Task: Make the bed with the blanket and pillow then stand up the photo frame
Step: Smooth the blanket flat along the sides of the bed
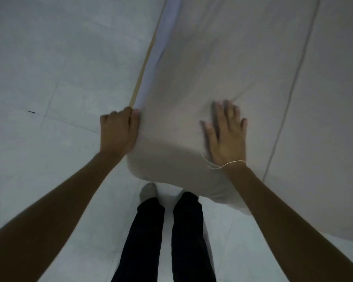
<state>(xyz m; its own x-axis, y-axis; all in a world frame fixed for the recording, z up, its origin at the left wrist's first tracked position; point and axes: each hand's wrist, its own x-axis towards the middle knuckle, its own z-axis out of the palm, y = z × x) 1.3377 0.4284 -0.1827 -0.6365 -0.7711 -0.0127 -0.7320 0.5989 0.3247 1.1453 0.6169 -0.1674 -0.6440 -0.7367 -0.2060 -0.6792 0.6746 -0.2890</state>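
Beige blanket (222, 68) covers the bed corner in front of me. My left hand (118, 131) grips its side edge, my right hand (225, 137) lies flat, fingers spread. I should pull taut while smoothing outward. Pillow, frame unseen.
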